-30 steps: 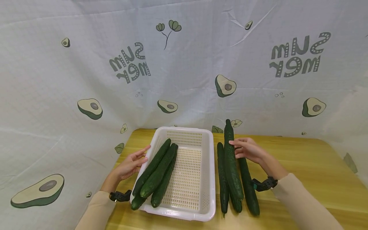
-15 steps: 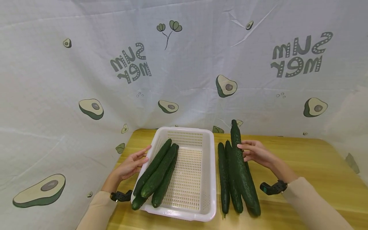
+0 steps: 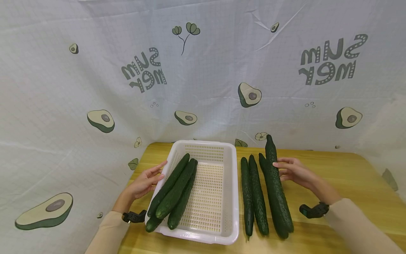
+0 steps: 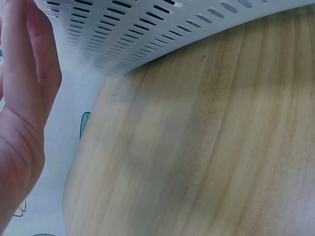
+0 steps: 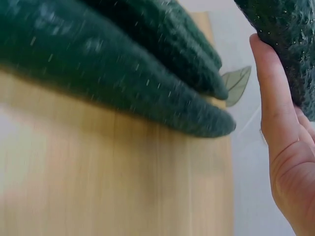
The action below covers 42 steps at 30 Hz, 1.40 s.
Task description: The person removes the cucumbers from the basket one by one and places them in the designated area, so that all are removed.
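Note:
My right hand (image 3: 295, 171) grips a long cucumber (image 3: 276, 183) near its upper part, with the thumb along its side in the right wrist view. The held cucumber is slanted and overlaps another cucumber (image 3: 263, 161), which is mostly hidden under it in the head view. Two more cucumbers, one at the basket's side (image 3: 246, 197) and one beside it (image 3: 258, 195), lie on the table to the left. My left hand (image 3: 144, 181) rests with extended fingers against the left rim of the white plastic basket (image 3: 234, 197). Several cucumbers (image 3: 174, 192) are piled along the basket's left side.
The wooden table (image 3: 336, 183) reaches to the right of the right hand, and its edge (image 4: 74, 162) shows below the basket in the left wrist view. A white cloth (image 3: 203, 88) printed with avocados hangs behind and to the left.
My right hand has carried the held cucumber to the right, from over the middle of the row to over its rightmost cucumber. The left hand and basket stay put.

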Each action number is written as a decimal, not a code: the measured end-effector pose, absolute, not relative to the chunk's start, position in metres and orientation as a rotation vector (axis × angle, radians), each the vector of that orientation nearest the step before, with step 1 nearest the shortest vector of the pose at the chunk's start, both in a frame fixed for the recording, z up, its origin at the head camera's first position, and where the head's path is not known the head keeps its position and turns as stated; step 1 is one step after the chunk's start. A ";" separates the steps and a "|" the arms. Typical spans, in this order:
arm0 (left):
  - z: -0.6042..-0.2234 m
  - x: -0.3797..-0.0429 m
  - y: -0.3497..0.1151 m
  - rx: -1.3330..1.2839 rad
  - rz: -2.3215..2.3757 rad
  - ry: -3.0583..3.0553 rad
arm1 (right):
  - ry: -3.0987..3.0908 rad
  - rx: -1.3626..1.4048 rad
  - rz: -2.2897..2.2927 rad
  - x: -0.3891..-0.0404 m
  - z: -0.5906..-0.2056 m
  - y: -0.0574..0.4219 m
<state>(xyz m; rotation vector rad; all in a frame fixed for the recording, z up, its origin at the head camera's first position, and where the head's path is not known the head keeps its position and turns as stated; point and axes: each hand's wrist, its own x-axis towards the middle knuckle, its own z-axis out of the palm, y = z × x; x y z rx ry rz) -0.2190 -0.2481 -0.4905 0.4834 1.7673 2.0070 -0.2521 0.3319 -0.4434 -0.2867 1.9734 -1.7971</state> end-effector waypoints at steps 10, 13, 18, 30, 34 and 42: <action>-0.491 -0.220 -0.248 0.478 2.014 1.773 | 2.065 -0.246 -1.705 -0.253 -0.449 0.347; -0.491 -0.220 -0.247 0.470 2.013 1.774 | 2.068 -0.233 -1.696 -0.254 -0.452 0.351; -0.489 -0.220 -0.246 0.453 2.019 1.769 | 2.082 -0.205 -1.671 -0.255 -0.457 0.358; -0.487 -0.221 -0.245 0.435 2.015 1.779 | 2.144 -0.195 -1.603 -0.256 -0.469 0.366; -0.488 -0.221 -0.246 0.442 2.009 1.780 | 2.134 -0.184 -1.615 -0.255 -0.472 0.366; -0.489 -0.220 -0.247 0.448 2.004 1.786 | 2.066 -0.200 -1.637 -0.258 -0.477 0.368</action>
